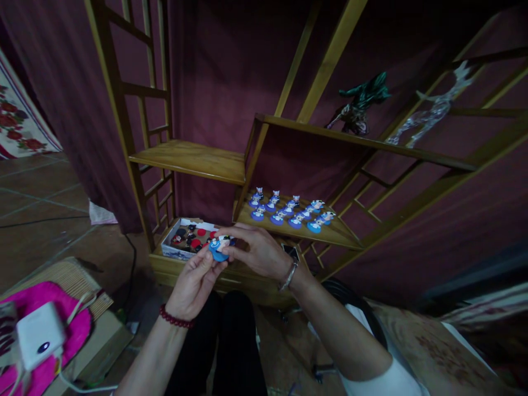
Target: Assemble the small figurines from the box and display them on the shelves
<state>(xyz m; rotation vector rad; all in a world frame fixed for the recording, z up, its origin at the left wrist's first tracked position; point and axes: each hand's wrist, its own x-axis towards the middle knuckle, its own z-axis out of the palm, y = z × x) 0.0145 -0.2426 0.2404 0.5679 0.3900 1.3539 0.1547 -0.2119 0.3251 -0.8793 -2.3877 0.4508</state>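
Observation:
A small figurine on a blue round base (219,247) is held between both hands in front of a wooden shelf unit. My left hand (194,284), with a red bead bracelet at the wrist, grips the blue base from below. My right hand (256,250), wearing a metal bangle, pinches the figurine's top from the right. Just behind the hands lies an open box (171,245) with several small figurines on red and dark bases. Several more blue-based figurines (289,212) stand in rows on the low wooden shelf (342,235) to the right.
An empty wooden shelf (190,159) sits at the left of the unit. A green figure (358,104) and a clear glass figure (433,113) rest on the upper shelf. A pink cushion (61,341) with a white device (39,335) lies at lower left. Dark red curtain behind.

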